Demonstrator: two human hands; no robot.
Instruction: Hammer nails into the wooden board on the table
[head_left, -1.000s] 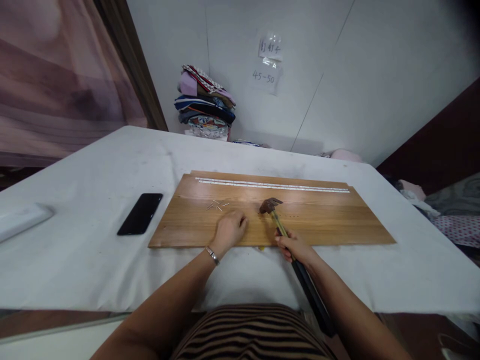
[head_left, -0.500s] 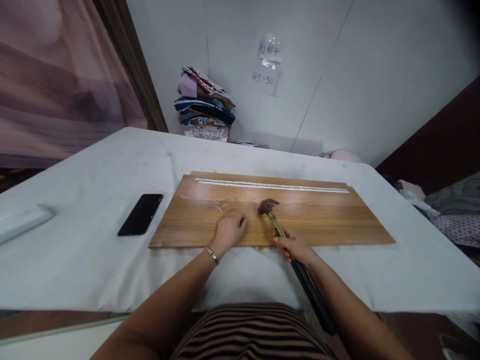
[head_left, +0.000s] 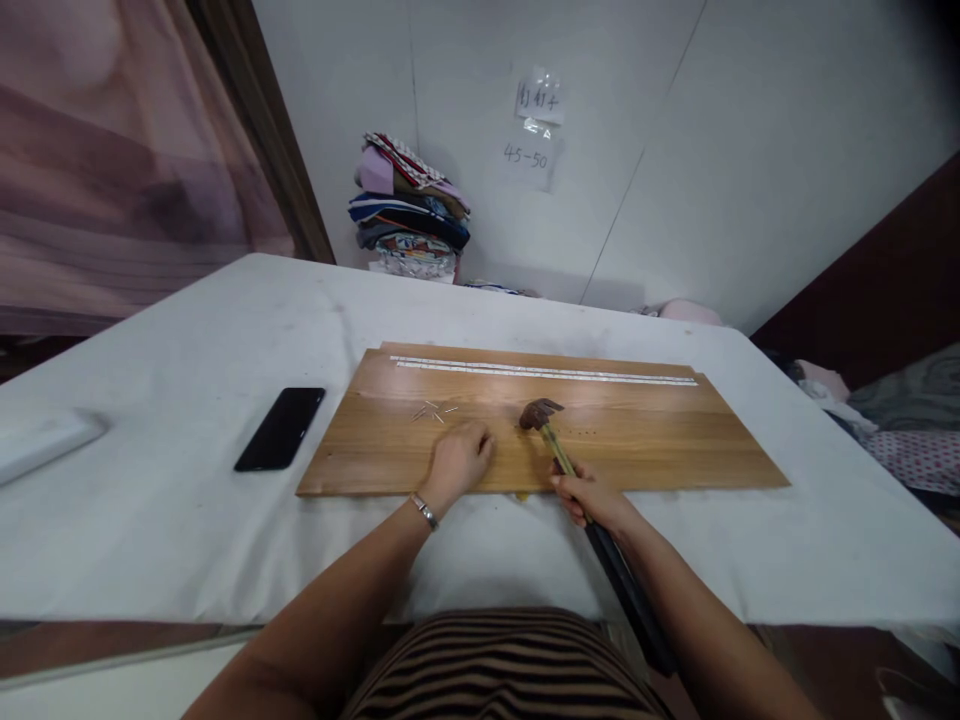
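My right hand [head_left: 589,495] is wrapped around the shaft of a claw hammer [head_left: 559,450], below its rusty brown head. That head is over the middle of a brown wooden board [head_left: 660,445], just left of a short row of small dark dots [head_left: 589,432]. Curled closed, my left hand [head_left: 459,462] rests on the board left of the hammer; whether it holds anything is hidden. Several loose nails [head_left: 433,411] lie on the board beyond my left hand. Two white measuring strips [head_left: 540,374] run along the board's far side.
A white-covered table [head_left: 172,400] carries the board. Left of the board lies a black phone [head_left: 281,430], with a white object [head_left: 45,445] farther left. Folded cloths [head_left: 412,210] are stacked by the wall, where paper notes [head_left: 536,130] hang.
The hammer and my right hand have shifted slightly to the right. My left hand, the nails and the board show no clear movement.
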